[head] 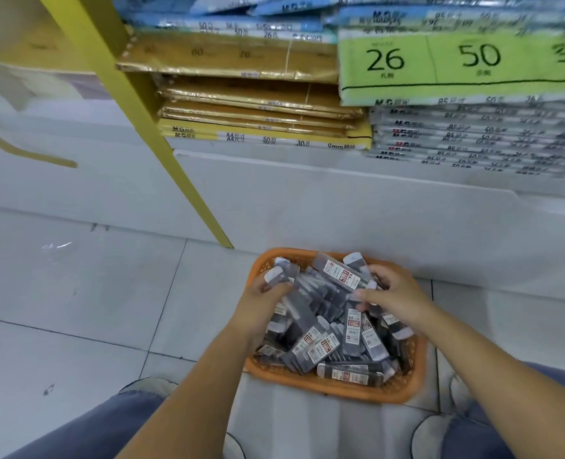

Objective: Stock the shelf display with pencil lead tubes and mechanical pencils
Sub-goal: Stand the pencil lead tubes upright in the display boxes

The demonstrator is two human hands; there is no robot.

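Both hands dig into the orange basket, left hand clutching several lead tubes, right hand pinching another; they look light, stiff, slippery, best gripped mid-body.

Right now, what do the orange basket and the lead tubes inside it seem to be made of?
The orange basket looks like moulded plastic: uniform colour, with a perforated lattice wall. The lead tubes seem to be clear, glossy hard plastic: dark contents show through, with white caps and printed labels. The blur leaves this uncertain.
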